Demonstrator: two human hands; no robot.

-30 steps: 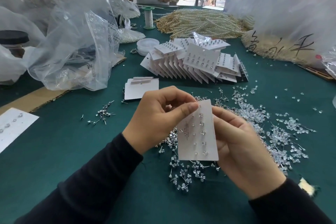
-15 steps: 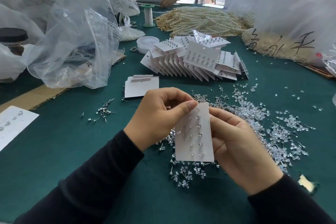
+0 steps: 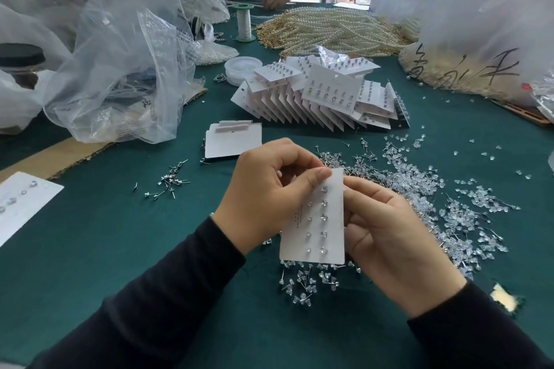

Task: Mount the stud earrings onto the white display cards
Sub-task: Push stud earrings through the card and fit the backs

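Observation:
I hold a white display card (image 3: pixel 314 231) upright over the green table, with several stud earrings set in two columns on it. My left hand (image 3: pixel 266 198) pinches the card's top left corner, thumb on its face. My right hand (image 3: pixel 392 243) grips the card's right edge, its fingers behind the card. Loose stud earrings with clear backs (image 3: pixel 302 281) lie in a heap just below the card and spread to the right (image 3: pixel 434 204). A small cluster of bare metal studs (image 3: pixel 169 181) lies to the left.
Blank white cards (image 3: pixel 232 142) lie beyond my hands. A fanned stack of filled cards (image 3: pixel 323 99) stands further back. Plastic bags (image 3: pixel 120 69) crowd the left, pearl strands (image 3: pixel 329 30) and a thread spool (image 3: pixel 244 22) the far side. Another person sits opposite.
The card has shifted slightly down and left in my hands; my grip on it is the same.

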